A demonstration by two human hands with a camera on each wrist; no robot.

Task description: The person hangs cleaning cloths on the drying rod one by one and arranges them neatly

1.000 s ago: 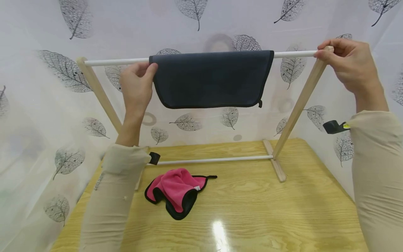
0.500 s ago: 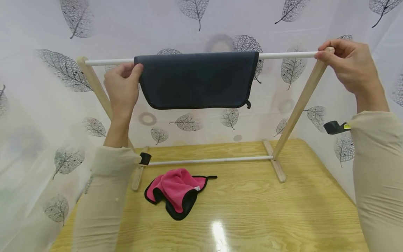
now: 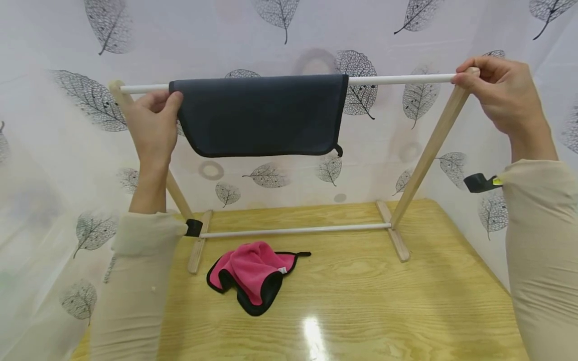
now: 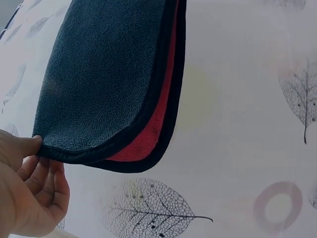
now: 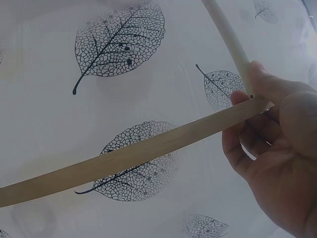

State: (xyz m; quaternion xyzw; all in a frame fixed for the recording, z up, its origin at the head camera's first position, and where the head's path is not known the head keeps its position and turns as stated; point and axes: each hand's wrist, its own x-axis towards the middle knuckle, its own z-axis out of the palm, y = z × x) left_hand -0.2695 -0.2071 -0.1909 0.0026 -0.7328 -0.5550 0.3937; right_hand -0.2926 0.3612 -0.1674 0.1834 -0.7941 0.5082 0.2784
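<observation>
A dark blue-grey towel (image 3: 262, 118) with black edging hangs folded over the white top bar (image 3: 402, 79) of a wooden rack. My left hand (image 3: 153, 123) pinches the towel's upper left corner at the bar. In the left wrist view, thumb and fingers hold the edge of the towel (image 4: 104, 79), and a red inner side shows between its layers. With my right hand (image 3: 506, 95) I grip the rack's top right corner, where the bar meets the wooden post (image 3: 429, 145). The right wrist view shows thumb and fingers round that joint, on the post (image 5: 129, 156).
A crumpled pink towel (image 3: 253, 268) with black edging lies on the wooden table (image 3: 361, 301), in front of the rack's white lower bar (image 3: 293, 230). The rack's right foot (image 3: 394, 233) rests on the table. A leaf-patterned curtain (image 3: 289, 190) hangs behind.
The dark towel has slid left along the top bar, with my left hand pinching its corner throughout. My right hand stays on the rack's corner, and the pink towel has not moved.
</observation>
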